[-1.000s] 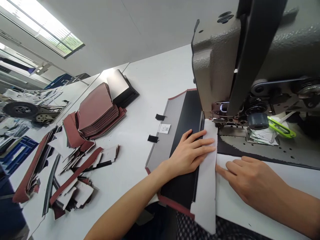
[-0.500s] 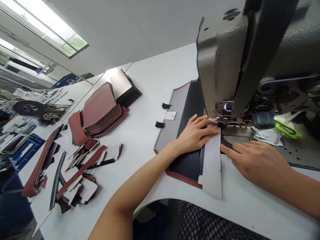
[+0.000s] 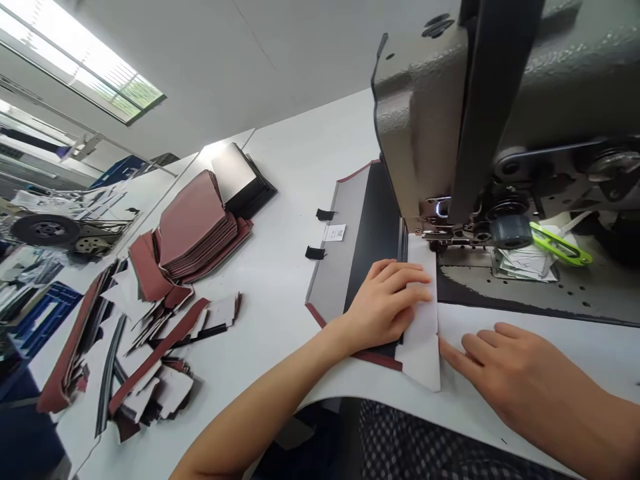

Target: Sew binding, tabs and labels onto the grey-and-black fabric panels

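Note:
A flat panel (image 3: 345,267) in grey mesh and black, edged in dark red, lies on the table, its right side by the sewing machine (image 3: 425,133). Along that side runs a white strip (image 3: 423,360), its far end at the presser foot (image 3: 431,237). My left hand (image 3: 393,303) rests on the strip and the black part, fingers stretched out. Against the strip's right edge my right hand (image 3: 505,367) touches with its index fingertip; the other fingers are loosely curled and hold nothing I can see. A white label (image 3: 335,232) and two black tabs sit on the panel's left side.
A lime-green cutter (image 3: 563,247) lies on small white pieces (image 3: 527,263) on the machine bed. Stacked dark red panels (image 3: 193,223), black pieces (image 3: 245,183) and heaped offcuts (image 3: 160,380) cover the table's left part. A blue crate (image 3: 37,320) stands beyond.
Both hands have slid toward me along the white strip, away from the presser foot. The right index finger now touches the edge nearer the strip's close end. The view has shifted slightly.

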Tool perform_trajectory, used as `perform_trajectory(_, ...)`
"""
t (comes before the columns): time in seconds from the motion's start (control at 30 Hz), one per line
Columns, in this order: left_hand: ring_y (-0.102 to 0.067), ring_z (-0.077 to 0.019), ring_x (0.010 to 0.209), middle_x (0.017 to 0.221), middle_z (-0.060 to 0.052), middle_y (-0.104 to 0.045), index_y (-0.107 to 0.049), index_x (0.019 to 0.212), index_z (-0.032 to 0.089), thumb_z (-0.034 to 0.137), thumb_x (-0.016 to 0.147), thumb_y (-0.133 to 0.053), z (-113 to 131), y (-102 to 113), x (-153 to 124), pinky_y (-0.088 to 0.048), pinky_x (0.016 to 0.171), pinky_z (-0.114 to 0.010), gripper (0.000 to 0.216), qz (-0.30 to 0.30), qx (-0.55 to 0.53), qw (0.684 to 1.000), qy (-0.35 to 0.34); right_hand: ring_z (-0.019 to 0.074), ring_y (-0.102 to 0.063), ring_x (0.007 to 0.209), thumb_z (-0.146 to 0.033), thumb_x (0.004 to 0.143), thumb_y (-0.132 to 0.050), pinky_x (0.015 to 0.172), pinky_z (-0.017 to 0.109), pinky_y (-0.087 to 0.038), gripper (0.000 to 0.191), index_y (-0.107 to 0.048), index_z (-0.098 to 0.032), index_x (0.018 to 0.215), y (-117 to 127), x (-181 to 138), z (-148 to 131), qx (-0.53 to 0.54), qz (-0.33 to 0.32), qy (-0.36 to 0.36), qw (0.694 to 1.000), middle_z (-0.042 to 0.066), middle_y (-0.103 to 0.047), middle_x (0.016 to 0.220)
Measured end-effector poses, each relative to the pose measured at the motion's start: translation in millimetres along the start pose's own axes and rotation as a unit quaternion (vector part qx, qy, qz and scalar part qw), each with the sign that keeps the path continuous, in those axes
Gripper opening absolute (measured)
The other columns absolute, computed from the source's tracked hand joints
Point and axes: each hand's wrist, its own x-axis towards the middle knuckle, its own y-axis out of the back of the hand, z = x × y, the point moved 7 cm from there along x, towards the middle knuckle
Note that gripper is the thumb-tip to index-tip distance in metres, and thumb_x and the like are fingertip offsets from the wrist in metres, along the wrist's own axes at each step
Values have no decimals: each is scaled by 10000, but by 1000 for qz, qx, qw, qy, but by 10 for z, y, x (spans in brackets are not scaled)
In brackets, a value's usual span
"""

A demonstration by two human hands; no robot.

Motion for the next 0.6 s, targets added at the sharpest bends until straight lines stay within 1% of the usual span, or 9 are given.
perform_trajectory(0.1,-603,-189,1289,1248,-38,-721,-680,1014,232,83,920,-462,29,-51,-22,-392,1140,-400,281,-20,18,1000,-3,154,-448,533,-40,767,-486,591,332,-272,425,-587,-139,1168,-14,-30,11,9,7,-2,1000,-27,-515,662)
perform_trajectory(0.23,-561,-191,1365,1311,-51,-701,-681,1116,226,113,977,-414,38,-58,-83,-333,1224,-420,321,-42,7,999,19,149,-443,523,-34,772,-481,573,328,-270,442,-589,-130,1190,-23,-39,22,14,12,8,1000,-26,-512,649)
perform_trajectory(0.3,-520,-206,1411,1357,-69,-677,-662,1171,214,224,1023,-444,55,-57,-113,-283,1259,-434,264,-49,-2,999,11,147,-445,522,-27,766,-474,569,329,-273,432,-602,-134,1164,-17,-38,30,13,14,9,1000,-24,-511,646)
perform_trajectory(0.37,-494,-215,1435,1383,-79,-662,-647,1197,207,349,1044,-474,52,-62,-123,-245,1276,-437,272,-53,-9,999,2,145,-450,523,-19,775,-466,570,328,-278,416,-613,-144,1144,-12,-28,51,16,13,7,1000,-25,-513,649)
perform_trajectory(0.43,-489,-207,1438,1392,-73,-658,-642,1200,207,389,1051,-476,17,-73,-106,-230,1280,-426,288,-56,-15,998,-1,143,-455,521,-11,788,-459,573,326,-281,406,-625,-155,1129,-14,-8,88,18,10,5,1000,-26,-518,651)
perform_trajectory(0.6,-463,-199,1457,1429,-50,-633,-637,1231,227,384,1055,-471,-157,-100,23,-209,1285,-424,288,-64,-13,998,2,138,-426,486,6,776,-455,571,327,-267,403,-662,-179,1068,-61,80,246,15,-8,-8,1000,-32,-502,628)
